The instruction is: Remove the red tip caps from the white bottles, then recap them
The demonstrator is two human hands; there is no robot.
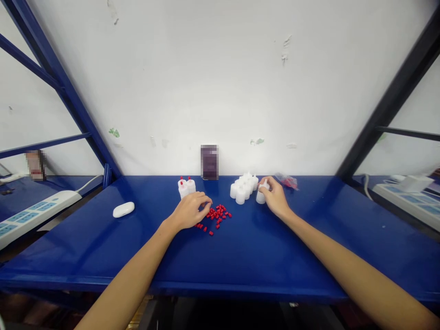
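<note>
My right hand (274, 200) grips a small white squeeze bottle (261, 195) on the blue table, its thumb and fingers round the upper part. To its left stands a cluster of several similar white bottles (240, 194) with bare nozzles. My left hand (193, 208) hovers over the left edge of a loose pile of small red caps (219, 214). Its thumb and fingertips are brought together, and whatever lies between them is too small to make out. Partly behind that hand are white bottles with red caps on their tips (187, 185).
A white earbud case (123, 210) lies to the left on the blue table (254, 261). A blurred dark rectangular object (209, 162) leans on the wall. A clear bag with red pieces (288, 181) lies at the back right. Power strips (41, 213) flank the table beyond the metal frame posts.
</note>
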